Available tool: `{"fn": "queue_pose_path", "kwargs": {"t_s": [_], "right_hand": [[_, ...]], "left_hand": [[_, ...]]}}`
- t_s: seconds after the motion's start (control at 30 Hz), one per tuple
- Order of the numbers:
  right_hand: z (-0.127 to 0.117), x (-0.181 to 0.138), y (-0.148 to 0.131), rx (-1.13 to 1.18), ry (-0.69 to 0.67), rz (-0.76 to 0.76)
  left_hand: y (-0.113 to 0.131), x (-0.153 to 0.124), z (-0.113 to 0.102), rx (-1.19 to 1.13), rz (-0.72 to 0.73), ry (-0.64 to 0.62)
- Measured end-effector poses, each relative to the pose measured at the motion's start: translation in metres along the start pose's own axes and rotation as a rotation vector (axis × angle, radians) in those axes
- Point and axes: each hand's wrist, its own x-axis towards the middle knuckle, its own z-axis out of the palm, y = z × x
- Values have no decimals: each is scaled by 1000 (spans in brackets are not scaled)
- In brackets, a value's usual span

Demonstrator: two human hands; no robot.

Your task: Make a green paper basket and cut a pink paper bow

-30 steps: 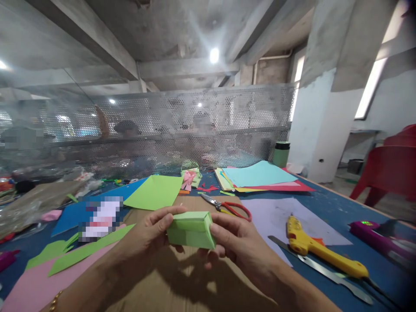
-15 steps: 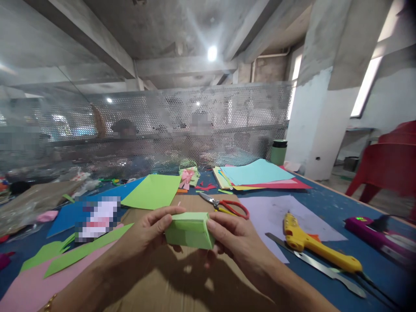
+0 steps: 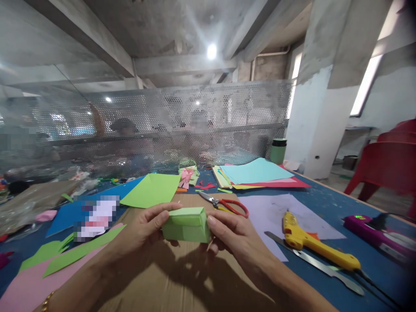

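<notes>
A small light-green folded paper box (image 3: 186,224) is held up over a brown cardboard sheet (image 3: 169,286). My left hand (image 3: 150,224) grips its left end, thumb on the near side and fingers behind and below. Around the right end closes my right hand (image 3: 227,232), thumb against the folded end and fingertips partly hidden underneath. Just beyond the right hand lie red-handled scissors (image 3: 224,203), blades pointing left. To the right are a yellow glue gun (image 3: 318,249) with a cord and a metal blade tool (image 3: 331,272).
Green paper (image 3: 152,190), a stack of coloured sheets (image 3: 260,171) and a small green-and-pink paper basket (image 3: 188,175) lie toward the back. Lilac paper (image 3: 302,212) and a purple device (image 3: 373,236) are right. Pink paper (image 3: 42,281) lies left. A perforated metal screen (image 3: 156,112) stands behind.
The box has shifted slightly left and turned a little, so its right end faces me less. Both hands keep hold of it; the right thumb sits slightly farther from the end edge.
</notes>
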Motion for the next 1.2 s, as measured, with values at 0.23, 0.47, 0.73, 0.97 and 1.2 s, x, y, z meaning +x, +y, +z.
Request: {"fn": "queue_pose_path", "kwargs": {"t_s": [0.23, 0.47, 0.73, 0.97, 1.2], "right_hand": [[0, -1, 0, -8, 4, 19], [4, -3, -7, -42, 17, -10], [2, -2, -12, -48, 18, -9], [0, 1, -3, 35, 40, 12], [-4, 0, 2, 71, 33, 83]], "left_hand": [[-1, -2, 0, 18, 1, -42], [-1, 1, -2, 27, 6, -52], [1, -1, -1, 26, 3, -20], [0, 0, -2, 33, 4, -40], [3, -2, 0, 50, -17, -31]]}}
